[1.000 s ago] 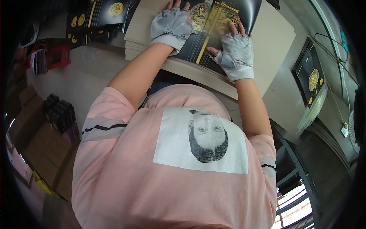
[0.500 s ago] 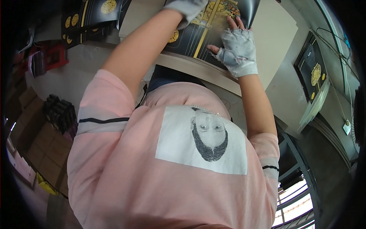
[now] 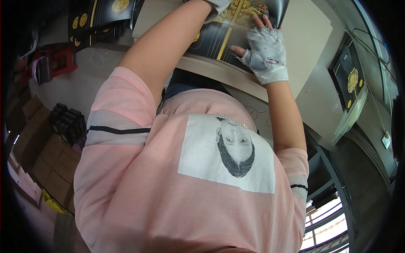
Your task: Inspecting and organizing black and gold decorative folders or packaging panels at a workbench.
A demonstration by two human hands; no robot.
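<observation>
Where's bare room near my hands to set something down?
Pale board, between your right hand and the board's right edge; grey surface, between that edge and the black-and-gold panel. Crowded: around the black printed sheet, with that hand and your left hand.

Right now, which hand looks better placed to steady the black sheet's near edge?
Likely the right hand: it rests on the black sheet, close to that edge; the left hand is farther away, partly cropped.
</observation>
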